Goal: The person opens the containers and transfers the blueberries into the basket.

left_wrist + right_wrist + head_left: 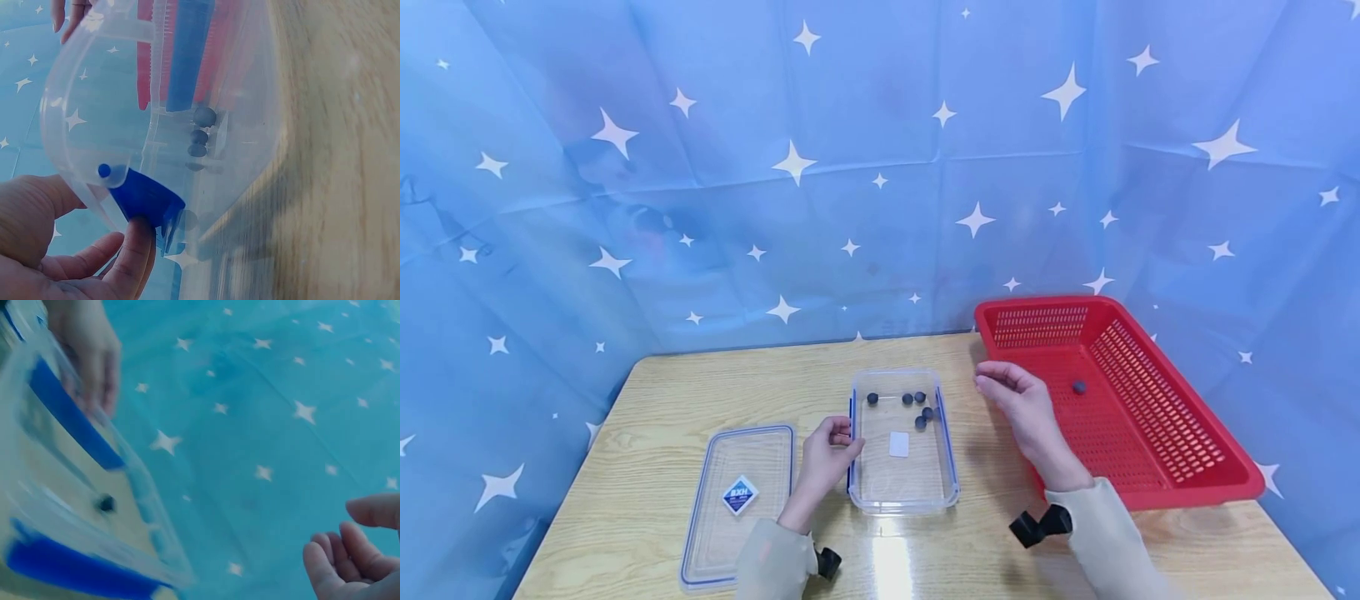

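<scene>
Clear box (906,507): Stood on wood table (640,467), nr the mid., w/ top off & long sides going near to far. Had blue clips (150,200) on L & R sides.
Dark balls (921,423): Lay on box floor, 5 in all, toward far end. Were split up, w/ 1 at L & 4 in a bunch at R.
White square (898,444): Showed at mid. of box floor. Couldn't tell if on top or under.
Left hand (829,457): Was clamped on L side of box, w/ thumb by the rim & fingertips on a blue clip.
Red basket (1195,496): Stood on table to R of box, w/ lots of small holes in walls.
Lone ball (1078,387): Sat on basket floor, toward far end. Looked dark & round, like ones in box.
Right hand (1026,410): Hung in air btw box & basket, at basket's L rim. Had fingers bent, w/ thumb & fingertips apart. Couldn't tell if over the rim or just by it.
Lid (718,546): Lay flat on table, L of box & left hand, w/ blue edge.
Sticker (741,495): Was on lid, blue & white, turned like a diamond, w/ letters.
Sleeves (775,554): Were pale, w/ black gear (828,563) at each wrist.
Curtain (880,208): Hung at far side, blue w/ white stars.
</scene>
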`<state>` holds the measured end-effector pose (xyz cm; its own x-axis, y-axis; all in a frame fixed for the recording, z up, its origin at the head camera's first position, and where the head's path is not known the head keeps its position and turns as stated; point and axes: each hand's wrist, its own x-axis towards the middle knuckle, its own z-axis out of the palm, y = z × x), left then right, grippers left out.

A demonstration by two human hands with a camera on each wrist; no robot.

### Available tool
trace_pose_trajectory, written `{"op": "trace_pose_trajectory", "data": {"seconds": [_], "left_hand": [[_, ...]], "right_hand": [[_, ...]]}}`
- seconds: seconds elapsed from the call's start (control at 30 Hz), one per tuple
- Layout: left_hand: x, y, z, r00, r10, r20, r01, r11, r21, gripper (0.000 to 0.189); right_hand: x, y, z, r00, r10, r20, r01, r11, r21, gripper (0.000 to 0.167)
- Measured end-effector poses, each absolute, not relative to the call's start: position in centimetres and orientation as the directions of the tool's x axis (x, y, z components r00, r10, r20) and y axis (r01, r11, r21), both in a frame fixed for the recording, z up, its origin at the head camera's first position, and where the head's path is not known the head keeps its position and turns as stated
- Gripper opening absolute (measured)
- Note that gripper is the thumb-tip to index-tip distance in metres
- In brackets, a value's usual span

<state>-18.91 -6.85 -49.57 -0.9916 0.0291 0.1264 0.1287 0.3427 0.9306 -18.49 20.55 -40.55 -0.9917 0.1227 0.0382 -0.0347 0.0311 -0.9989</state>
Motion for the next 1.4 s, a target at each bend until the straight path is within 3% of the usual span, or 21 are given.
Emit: {"op": "trace_pose_trajectory", "data": {"seconds": [0.23, 0.37, 0.6, 0.67, 0.83, 0.87, 1.1, 1.4], "left_hand": [[-18.9, -6.8, -49.7, -0.989, 0.039, 0.144, 0.149, 0.342, 0.928, 0.03], [-18.9, -6.8, -49.8, -0.988, 0.041, 0.148, 0.153, 0.339, 0.928, 0.03], [-18.9, -6.8, -49.6, -0.991, 0.031, 0.132, 0.135, 0.338, 0.931, 0.03], [-18.9, -6.8, -49.6, -0.992, 0.03, 0.126, 0.129, 0.335, 0.933, 0.03], [-18.9, -6.8, -49.5, -0.992, 0.035, 0.123, 0.128, 0.332, 0.934, 0.031], [-18.9, -6.8, -49.5, -0.991, 0.035, 0.127, 0.132, 0.332, 0.934, 0.031], [-18.9, -6.8, -49.7, -0.988, 0.037, 0.148, 0.152, 0.329, 0.932, 0.031], [-18.8, -6.8, -49.6, -0.988, 0.033, 0.153, 0.156, 0.325, 0.933, 0.032]], "right_hand": [[-17.7, 16.9, -42.6, -0.99, 0.131, 0.044, -0.056, -0.092, -0.994, 0.032], [-17.5, 15.4, -43.2, -0.986, 0.163, 0.044, -0.06, -0.094, -0.994, 0.03], [-17.4, 13.1, -44.6, -0.965, 0.22, 0.143, -0.164, -0.081, -0.983, 0.024], [-18.0, 12.7, -46.5, -0.96, 0.212, 0.183, -0.211, -0.115, -0.971, 0.023], [-18.1, 11.2, -47.2, -0.958, 0.225, 0.179, -0.199, -0.069, -0.978, 0.027], [-17.5, 10.7, -45.9, -0.959, 0.247, 0.14, -0.153, -0.033, -0.988, 0.028], [-17.9, 9.7, -46.6, -0.956, 0.29, 0.045, -0.044, 0.008, -0.999, 0.031], [-18.3, 9.0, -47.9, -0.957, 0.276, 0.087, -0.04, 0.17, -0.985, 0.04]]}}
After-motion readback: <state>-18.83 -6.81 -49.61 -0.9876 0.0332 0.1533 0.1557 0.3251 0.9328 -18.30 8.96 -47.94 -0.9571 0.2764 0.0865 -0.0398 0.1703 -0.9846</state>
